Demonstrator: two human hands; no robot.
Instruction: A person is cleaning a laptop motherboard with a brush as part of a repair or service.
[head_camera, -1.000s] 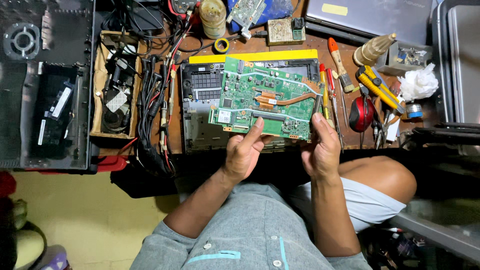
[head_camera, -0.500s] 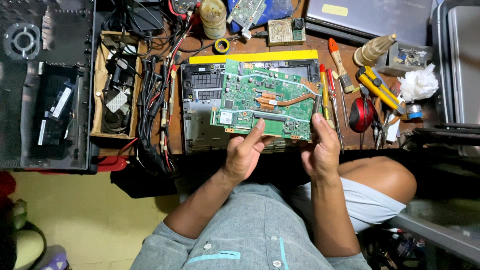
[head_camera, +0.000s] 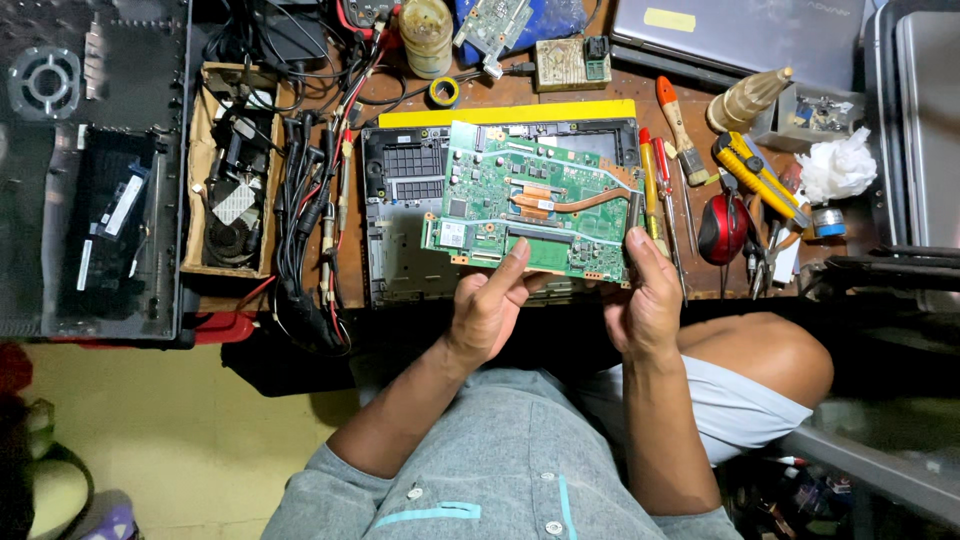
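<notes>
- around: open laptop base (head_camera: 400, 250) under the board; screwdrivers (head_camera: 660, 190) and red mouse (head_camera: 722, 228) right of it; cable bundle (head_camera: 305, 215) left; cluttered tabletop (head_camera: 352, 262)
- green circuit board (head_camera: 535, 205), copper heat pipe, held tilted over the base
- left hand (head_camera: 490, 310) fingers grip its near edge; right hand (head_camera: 645, 300) fingers clasp its right corner

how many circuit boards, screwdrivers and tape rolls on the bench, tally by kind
green circuit board, held by left hand and right hand: 1
loose circuit boards, a green one and a tan one, at the back: 2
screwdrivers, yellow and red, beside the open laptop base: 2
tape rolls, yellow-black and blue: 2
total: 7
</notes>
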